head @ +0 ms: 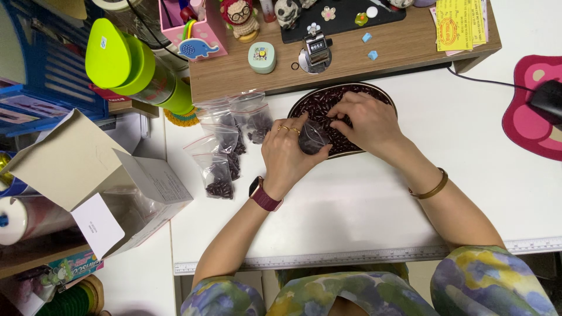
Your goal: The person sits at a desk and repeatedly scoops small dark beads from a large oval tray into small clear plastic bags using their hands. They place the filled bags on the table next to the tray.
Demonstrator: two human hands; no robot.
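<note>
An oval dark tray (pixel 300 103) full of dark red beans (pixel 319 105) sits on the white desk under a wooden shelf. My left hand (pixel 287 153) holds a small clear plastic bag (pixel 312 138) at the tray's near edge. My right hand (pixel 364 124) lies over the beans, with its fingers at the bag's mouth. Left of the tray lie several small clear bags (pixel 225 146) with beans in them.
An open cardboard box (pixel 99 187) stands at the left. A green bottle (pixel 134 67) is behind it. The wooden shelf (pixel 351 52) carries a tally counter (pixel 317 48), figurines and small items. A pink mouse pad (pixel 535 111) with a black mouse lies at the right. A ruler (pixel 351 256) runs along the desk's front edge.
</note>
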